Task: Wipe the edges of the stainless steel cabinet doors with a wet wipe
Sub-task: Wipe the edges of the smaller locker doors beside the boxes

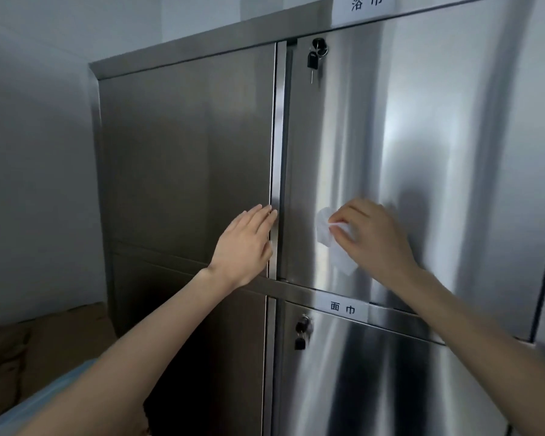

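Observation:
A tall stainless steel cabinet fills the view. Its upper door (406,136) has a vertical left edge strip (279,152) running down beside the cabinet's side panel (186,158). My left hand (244,243) lies flat with straight fingers, its fingertips touching that edge strip low on the upper door. My right hand (375,237) pinches a crumpled white wet wipe (326,231) and holds it against the face of the upper door, a little right of the edge. Part of the wipe hangs below my fingers.
Keys with black fobs hang in the upper lock (317,55) and in the lower door's lock (302,328). White labels sit above each door (343,308). A white wall stands at the left, with brown cardboard (44,341) at the cabinet's foot.

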